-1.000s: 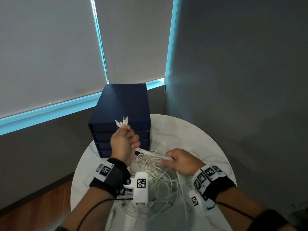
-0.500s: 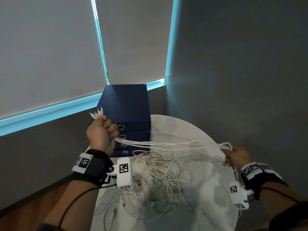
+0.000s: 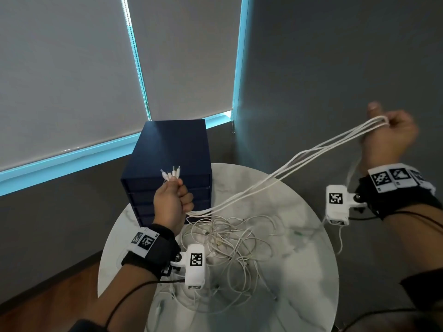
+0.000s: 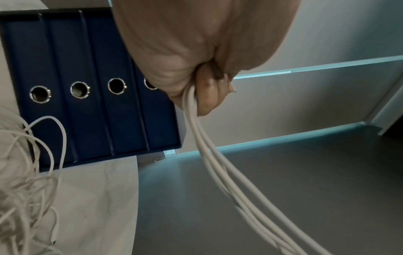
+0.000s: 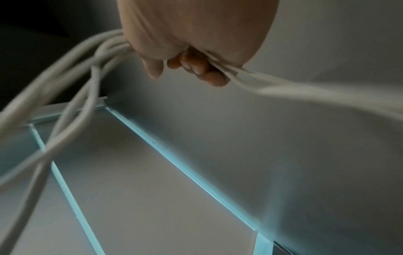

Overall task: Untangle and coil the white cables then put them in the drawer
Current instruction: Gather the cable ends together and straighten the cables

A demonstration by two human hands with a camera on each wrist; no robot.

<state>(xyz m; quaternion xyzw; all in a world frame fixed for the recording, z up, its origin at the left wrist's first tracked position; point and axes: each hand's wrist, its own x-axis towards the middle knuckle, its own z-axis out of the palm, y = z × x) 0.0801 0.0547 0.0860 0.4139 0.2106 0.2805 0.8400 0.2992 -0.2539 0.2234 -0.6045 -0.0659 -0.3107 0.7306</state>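
My left hand grips a bunch of white cables in a fist in front of the blue drawer unit; their plug ends stick up above the fist. Several strands run taut from it up to my right hand, raised at the far right, which grips them with curled fingers. In the left wrist view the cables leave the fist downward; in the right wrist view they pass through the fingers. A tangled pile of white cables lies on the table.
The round white marble table stands in a room corner. The drawer unit's fronts with ring pulls are all closed. Grey blinds and a grey wall stand behind; wooden floor lies at lower left.
My right hand has drawn the strands out of the pile, moving right and then up high. The left fist swung left, then back in front of the drawer unit, keeping the plug ends.
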